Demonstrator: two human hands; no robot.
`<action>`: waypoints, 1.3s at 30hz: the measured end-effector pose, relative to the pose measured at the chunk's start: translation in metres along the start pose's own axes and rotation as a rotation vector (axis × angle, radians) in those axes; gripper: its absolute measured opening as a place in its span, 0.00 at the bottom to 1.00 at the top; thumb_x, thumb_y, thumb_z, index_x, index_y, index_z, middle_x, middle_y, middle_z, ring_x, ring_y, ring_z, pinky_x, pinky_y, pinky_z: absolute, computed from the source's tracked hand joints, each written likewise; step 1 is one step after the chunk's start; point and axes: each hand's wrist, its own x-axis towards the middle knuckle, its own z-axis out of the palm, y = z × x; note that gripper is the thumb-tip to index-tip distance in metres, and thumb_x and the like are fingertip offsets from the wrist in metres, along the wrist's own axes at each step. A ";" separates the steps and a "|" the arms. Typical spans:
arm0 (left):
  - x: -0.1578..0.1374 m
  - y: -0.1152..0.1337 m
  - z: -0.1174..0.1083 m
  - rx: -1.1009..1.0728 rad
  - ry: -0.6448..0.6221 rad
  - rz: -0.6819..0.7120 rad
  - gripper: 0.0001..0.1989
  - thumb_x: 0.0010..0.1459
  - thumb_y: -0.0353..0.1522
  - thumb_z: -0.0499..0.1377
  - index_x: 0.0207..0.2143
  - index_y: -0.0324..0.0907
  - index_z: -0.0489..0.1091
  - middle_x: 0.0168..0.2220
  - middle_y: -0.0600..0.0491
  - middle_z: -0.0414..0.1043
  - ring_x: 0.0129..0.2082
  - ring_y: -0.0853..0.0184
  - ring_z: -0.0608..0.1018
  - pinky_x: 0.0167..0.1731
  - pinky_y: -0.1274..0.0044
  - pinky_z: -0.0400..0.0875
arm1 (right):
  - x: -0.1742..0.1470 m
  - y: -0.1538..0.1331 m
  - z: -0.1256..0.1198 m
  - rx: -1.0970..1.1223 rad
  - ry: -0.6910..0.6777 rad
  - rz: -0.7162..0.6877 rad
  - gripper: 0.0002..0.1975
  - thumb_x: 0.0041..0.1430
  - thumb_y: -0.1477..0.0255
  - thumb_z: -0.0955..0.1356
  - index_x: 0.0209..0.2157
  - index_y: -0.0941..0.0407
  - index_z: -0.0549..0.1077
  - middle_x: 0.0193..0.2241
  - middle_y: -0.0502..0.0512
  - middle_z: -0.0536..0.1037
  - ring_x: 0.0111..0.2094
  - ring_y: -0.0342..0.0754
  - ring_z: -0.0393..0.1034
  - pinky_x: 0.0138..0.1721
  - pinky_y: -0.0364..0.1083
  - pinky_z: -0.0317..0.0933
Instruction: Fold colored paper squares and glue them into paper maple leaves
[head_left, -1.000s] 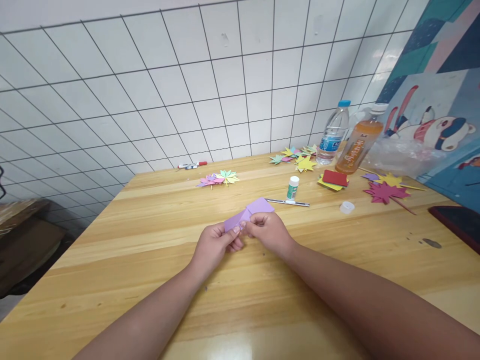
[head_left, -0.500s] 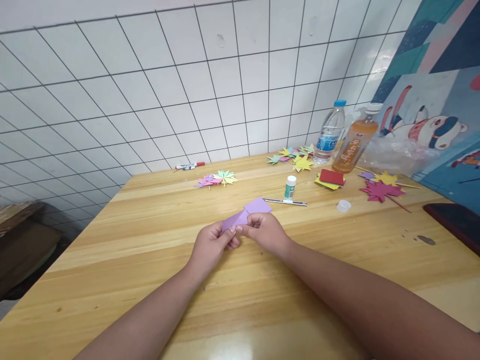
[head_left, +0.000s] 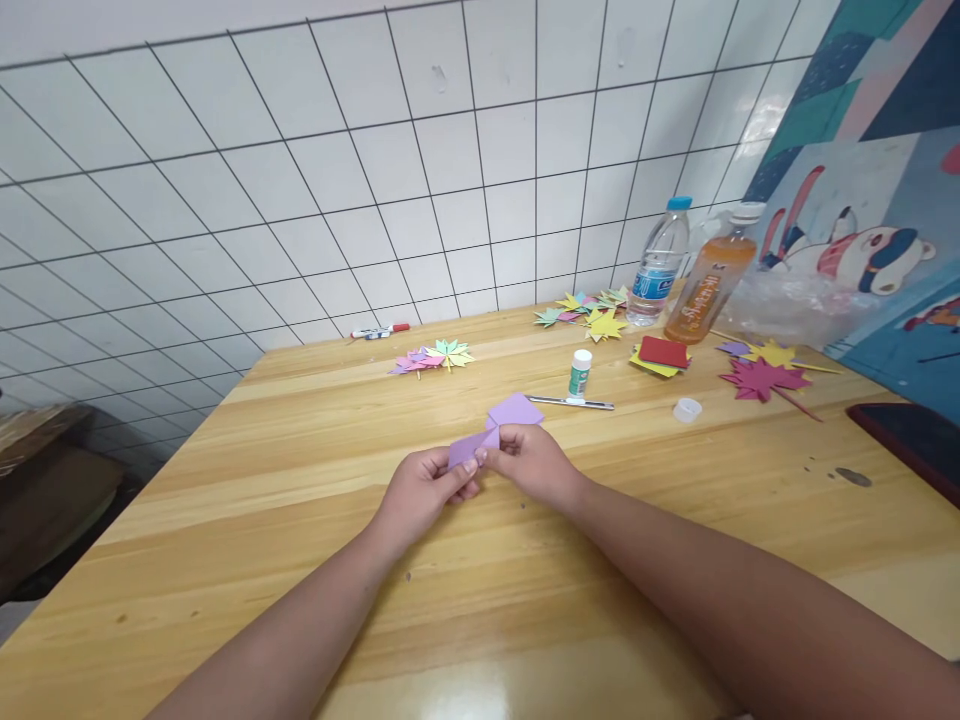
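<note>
Between both hands is a folded piece of purple paper, held just above the table. My left hand pinches its left and lower edge, with the thumb on top. My right hand closes on the right end, its thumb close to the left thumb; the fingers hide part of the paper. Beyond the hands a flat purple paper square lies on the table. A glue stick stands upright farther back, right behind a thin silver utility knife.
Paper maple leaves lie in a pink-and-green cluster, a back pile and a dark-red group. A red-topped paper stack, a clear cap, a water bottle, an orange drink bottle, markers and a phone are around.
The held purple paper has shifted slightly and tilted, so more of the purple square behind it shows. Both hands stay closed on the paper in nearly the same place.
</note>
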 end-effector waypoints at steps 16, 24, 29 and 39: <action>0.002 -0.001 -0.015 -0.185 0.012 -0.046 0.16 0.48 0.43 0.61 0.21 0.38 0.68 0.20 0.52 0.70 0.23 0.68 0.73 0.26 0.78 0.67 | 0.000 -0.008 -0.012 0.023 0.094 0.129 0.12 0.47 0.63 0.67 0.22 0.59 0.70 0.20 0.48 0.70 0.22 0.40 0.60 0.25 0.41 0.54; 0.001 -0.002 -0.006 -0.092 0.049 0.009 0.17 0.47 0.44 0.62 0.31 0.38 0.71 0.23 0.53 0.72 0.25 0.69 0.73 0.26 0.78 0.67 | 0.000 -0.003 -0.005 0.014 0.116 0.033 0.13 0.48 0.62 0.67 0.24 0.59 0.71 0.22 0.49 0.71 0.24 0.42 0.62 0.27 0.41 0.56; 0.001 -0.002 -0.008 -0.096 0.001 0.010 0.16 0.47 0.44 0.62 0.25 0.38 0.72 0.22 0.52 0.72 0.24 0.69 0.73 0.27 0.78 0.67 | 0.001 -0.004 -0.007 0.053 0.099 0.093 0.12 0.47 0.63 0.67 0.26 0.58 0.72 0.22 0.49 0.72 0.24 0.42 0.62 0.26 0.41 0.56; 0.002 -0.004 -0.002 -0.016 0.064 0.075 0.18 0.49 0.44 0.61 0.36 0.39 0.76 0.36 0.47 0.78 0.38 0.60 0.76 0.34 0.75 0.68 | -0.001 -0.007 0.001 0.085 0.071 0.066 0.12 0.50 0.62 0.66 0.28 0.58 0.71 0.24 0.50 0.72 0.26 0.43 0.65 0.26 0.41 0.59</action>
